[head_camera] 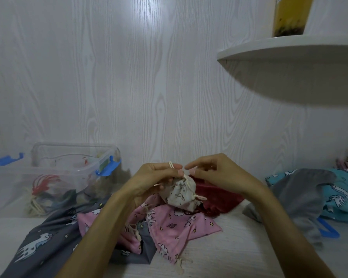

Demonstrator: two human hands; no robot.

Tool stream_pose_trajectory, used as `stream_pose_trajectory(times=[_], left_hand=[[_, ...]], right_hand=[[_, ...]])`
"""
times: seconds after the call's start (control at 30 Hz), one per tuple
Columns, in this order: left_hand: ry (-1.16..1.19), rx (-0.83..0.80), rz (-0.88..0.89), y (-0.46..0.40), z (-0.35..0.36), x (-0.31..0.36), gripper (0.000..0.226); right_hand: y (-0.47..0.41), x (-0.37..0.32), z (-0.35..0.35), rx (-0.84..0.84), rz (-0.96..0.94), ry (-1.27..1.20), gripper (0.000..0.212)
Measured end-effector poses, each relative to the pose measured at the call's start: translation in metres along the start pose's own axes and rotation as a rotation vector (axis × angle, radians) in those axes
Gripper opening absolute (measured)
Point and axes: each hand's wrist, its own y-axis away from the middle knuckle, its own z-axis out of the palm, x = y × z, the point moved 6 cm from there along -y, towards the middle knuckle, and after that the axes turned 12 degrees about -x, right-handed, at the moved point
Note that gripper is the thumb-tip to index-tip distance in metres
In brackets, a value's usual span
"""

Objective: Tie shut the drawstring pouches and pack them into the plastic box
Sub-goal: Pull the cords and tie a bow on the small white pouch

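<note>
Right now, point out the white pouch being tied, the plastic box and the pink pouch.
white pouch (182, 194): head view, on its bunched printed body.
plastic box (48, 173): head view, on its clear front wall.
pink pouch (181, 223): head view, on its flat starred cloth.

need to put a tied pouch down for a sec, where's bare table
Bare table lies near the front, between the pink pouch and the grey cloth. It is crowded from the plastic box across the middle pile.

- We note a white pouch (182, 192) with small grey prints.
- We record a pink pouch (181, 223) bearing stars and clouds.
- We see a plain dark red pouch (215, 194).
- We note a clear box (48, 177) with blue clips.
</note>
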Motion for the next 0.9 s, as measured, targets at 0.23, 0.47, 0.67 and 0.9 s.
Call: stream_pose_trajectory(times=[0.23, 0.47, 0.67, 0.9], left_hand=[[-0.049, 0.040, 0.067, 0.003, -0.002, 0.005, 0.013], [-0.100, 0.034, 0.148, 0.003, 0.003, 0.011, 0.016], [-0.277, 0.052, 0.265, 0.008, 0.007, 0.022, 0.017], [-0.498, 0.191, 0.330, 0.007, 0.002, 0.024, 0.015]], right_hand=[[-0.008, 0.003, 0.012, 0.077, -0.144, -0.138, 0.011], [-0.008, 0.007, 0.019, 0.145, -0.181, -0.218, 0.011], [-0.012, 0.018, 0.024, 0.080, -0.127, -0.300, 0.022], [-0.014, 0.021, 0.024, 0.072, -0.081, -0.277, 0.026]])
